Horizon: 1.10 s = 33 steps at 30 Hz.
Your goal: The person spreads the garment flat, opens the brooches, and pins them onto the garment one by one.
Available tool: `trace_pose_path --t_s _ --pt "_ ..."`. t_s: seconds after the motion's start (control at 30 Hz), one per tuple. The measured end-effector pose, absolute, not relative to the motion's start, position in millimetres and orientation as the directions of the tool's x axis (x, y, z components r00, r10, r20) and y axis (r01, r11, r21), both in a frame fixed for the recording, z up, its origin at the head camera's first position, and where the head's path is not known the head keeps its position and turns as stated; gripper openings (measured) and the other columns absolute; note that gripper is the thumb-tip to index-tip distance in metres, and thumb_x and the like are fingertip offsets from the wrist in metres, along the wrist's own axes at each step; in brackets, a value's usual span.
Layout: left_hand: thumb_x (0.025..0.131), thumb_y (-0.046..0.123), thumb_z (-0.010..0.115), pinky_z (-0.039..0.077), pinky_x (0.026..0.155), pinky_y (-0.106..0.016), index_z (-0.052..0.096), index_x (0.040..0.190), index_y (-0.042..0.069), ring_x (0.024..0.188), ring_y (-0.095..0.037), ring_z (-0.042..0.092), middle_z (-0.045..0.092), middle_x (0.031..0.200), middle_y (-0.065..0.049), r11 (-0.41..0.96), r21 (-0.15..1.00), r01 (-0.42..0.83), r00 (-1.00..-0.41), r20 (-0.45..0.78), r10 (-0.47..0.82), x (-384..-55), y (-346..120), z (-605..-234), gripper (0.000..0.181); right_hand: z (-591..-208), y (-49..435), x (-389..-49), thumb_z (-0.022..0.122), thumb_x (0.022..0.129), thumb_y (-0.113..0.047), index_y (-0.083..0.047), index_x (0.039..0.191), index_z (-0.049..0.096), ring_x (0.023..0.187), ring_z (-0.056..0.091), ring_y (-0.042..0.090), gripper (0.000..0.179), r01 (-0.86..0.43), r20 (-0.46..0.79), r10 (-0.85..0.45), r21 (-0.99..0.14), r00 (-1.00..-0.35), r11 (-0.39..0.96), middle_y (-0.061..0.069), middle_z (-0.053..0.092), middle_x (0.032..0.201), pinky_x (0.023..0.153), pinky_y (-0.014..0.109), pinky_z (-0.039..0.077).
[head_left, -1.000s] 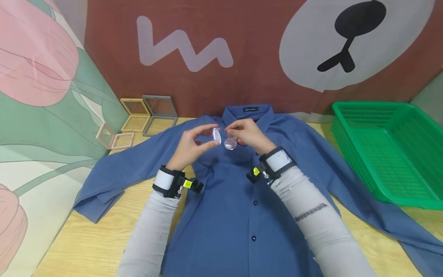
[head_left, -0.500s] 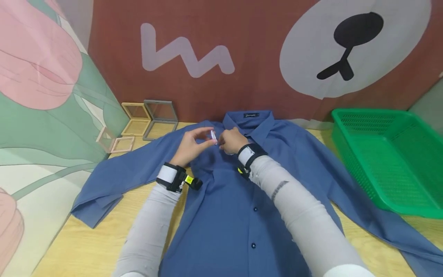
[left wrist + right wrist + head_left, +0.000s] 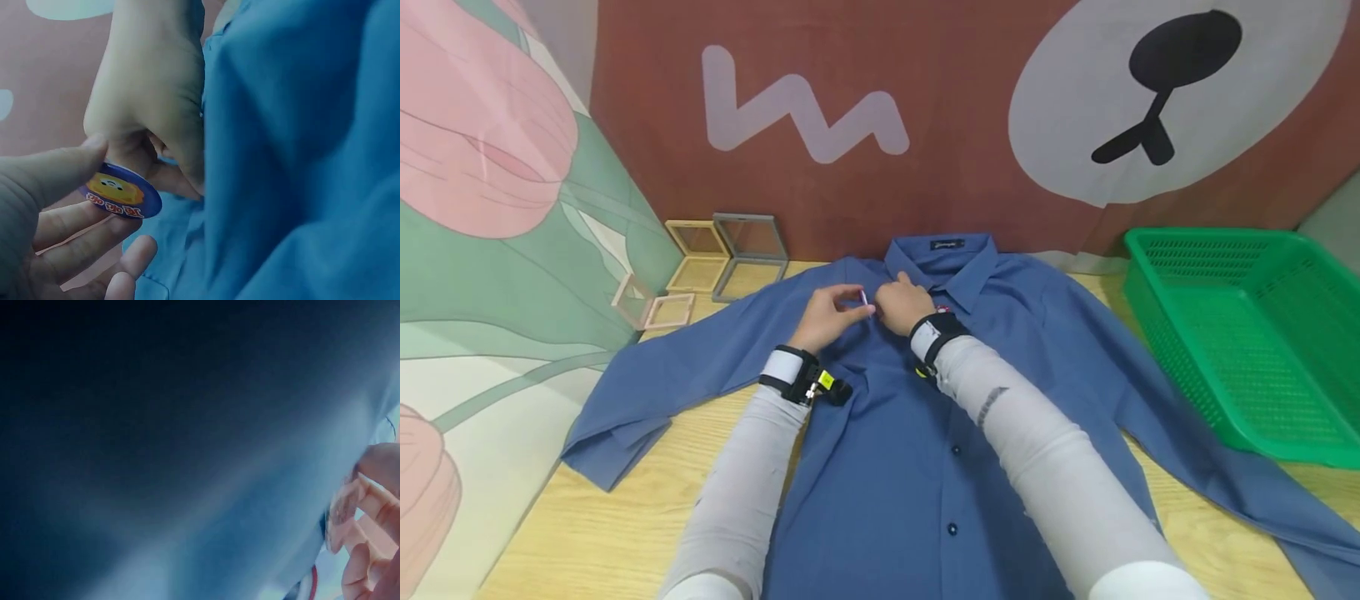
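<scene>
My left hand pinches a round purple badge between thumb and fingers. Its face carries a yellow cartoon figure and white lettering, and in the head view the badge shows edge-on. Close beside it, my right hand has its fingers curled and pinches the front of a blue button-up shirt on the upper chest. Its fingertips are partly hidden in the left wrist view. Just past the right wrist, a bit of a red badge shows on the shirt. Fabric fills most of the dark, blurred right wrist view.
The shirt lies spread on a wooden table. Small hinged frames stand at the back left: a yellow one, a grey one and a pale pink one. A green plastic basket sits at the right.
My right hand has come down left onto the shirt's chest, covering a silvery round badge seen there earlier. The purple badge in my left hand has turned edge-on to the head view.
</scene>
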<state>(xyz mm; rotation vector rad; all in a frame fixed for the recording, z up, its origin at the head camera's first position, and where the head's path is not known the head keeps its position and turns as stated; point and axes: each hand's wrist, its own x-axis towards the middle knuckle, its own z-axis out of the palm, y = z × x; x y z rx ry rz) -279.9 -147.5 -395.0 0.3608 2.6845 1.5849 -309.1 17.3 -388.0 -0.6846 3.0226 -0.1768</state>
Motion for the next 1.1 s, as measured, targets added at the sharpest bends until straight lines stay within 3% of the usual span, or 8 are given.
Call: trace_pose_path --t_s 0.2,0.37,0.57,0.8,0.97,1.03,1.1 --pt "0.091 0.018 0.073 0.053 0.096 -0.044 0.059 0.135 -0.003 0.116 -0.035 0.064 0.064 0.132 -0.020 0.563 0.799 0.211 -0.964 0.074 0.257 -287 -151 -392 0.050 -391 29 -312 0.067 0.092 -0.016 -0.018 0.082 0.078 0.102 0.053 0.029 0.015 -0.424 0.031 -0.431 -0.265 -0.902 0.866 0.002 0.073 0.094 0.080 0.052 0.052" --pt "0.093 0.020 0.071 0.050 0.101 -0.046 0.057 0.137 -0.002 0.126 -0.033 0.057 0.063 0.132 -0.021 0.584 0.789 0.190 -0.951 -0.001 0.311 -294 -152 -381 0.051 -385 33 -312 0.065 0.094 -0.019 -0.015 0.087 0.077 0.110 0.051 0.031 0.015 -0.326 0.017 -0.347 -0.393 -0.938 0.860 0.004 0.071 0.091 0.085 0.054 0.050" --pt "0.093 0.022 0.071 0.050 0.100 -0.046 0.060 0.134 -0.001 0.124 -0.032 0.058 0.065 0.129 -0.020 0.609 0.773 0.177 -0.932 -0.067 0.355 -296 -152 -377 0.049 -383 37 -314 0.059 0.097 -0.019 -0.009 0.096 0.075 0.114 0.050 0.033 0.019 -0.206 -0.033 -0.263 -0.528 -0.964 0.824 0.008 0.072 0.097 0.094 0.052 0.047" --pt "0.090 0.022 0.075 0.053 0.096 -0.043 0.065 0.128 0.003 0.119 -0.030 0.062 0.068 0.126 -0.016 0.664 0.717 0.215 -0.921 -0.077 0.382 -299 -147 -385 0.044 -381 39 -309 0.060 0.098 -0.020 -0.008 0.098 0.075 0.112 0.050 0.032 0.020 -0.204 -0.017 -0.263 -0.584 -0.965 0.786 0.009 0.073 0.102 0.096 0.054 0.046" --pt "0.088 0.023 0.077 0.054 0.090 -0.041 0.069 0.122 0.004 0.111 -0.028 0.065 0.070 0.121 -0.014 0.697 0.682 0.219 -0.932 -0.066 0.358 -298 -142 -389 0.040 -382 39 -304 0.062 0.096 -0.014 -0.002 0.094 0.076 0.095 0.063 0.032 0.019 -0.293 0.065 -0.320 -0.602 -0.945 0.743 0.014 0.075 0.094 0.113 0.047 0.031" --pt "0.088 0.024 0.077 0.055 0.089 -0.040 0.070 0.120 0.005 0.110 -0.027 0.066 0.070 0.120 -0.014 0.706 0.674 0.217 -0.936 -0.062 0.347 -297 -140 -390 0.038 -383 39 -302 0.063 0.096 -0.012 0.000 0.093 0.076 0.090 0.067 0.030 0.018 -0.320 0.090 -0.335 -0.599 -0.938 0.734 0.015 0.075 0.092 0.117 0.046 0.025" --pt "0.088 0.024 0.078 0.055 0.089 -0.040 0.070 0.119 0.005 0.109 -0.027 0.066 0.071 0.119 -0.013 0.710 0.672 0.211 -0.940 -0.058 0.335 -295 -138 -390 0.037 -383 38 -301 0.064 0.095 -0.011 0.000 0.093 0.076 0.090 0.067 0.030 0.017 -0.330 0.107 -0.335 -0.596 -0.936 0.732 0.016 0.076 0.092 0.115 0.046 0.025"
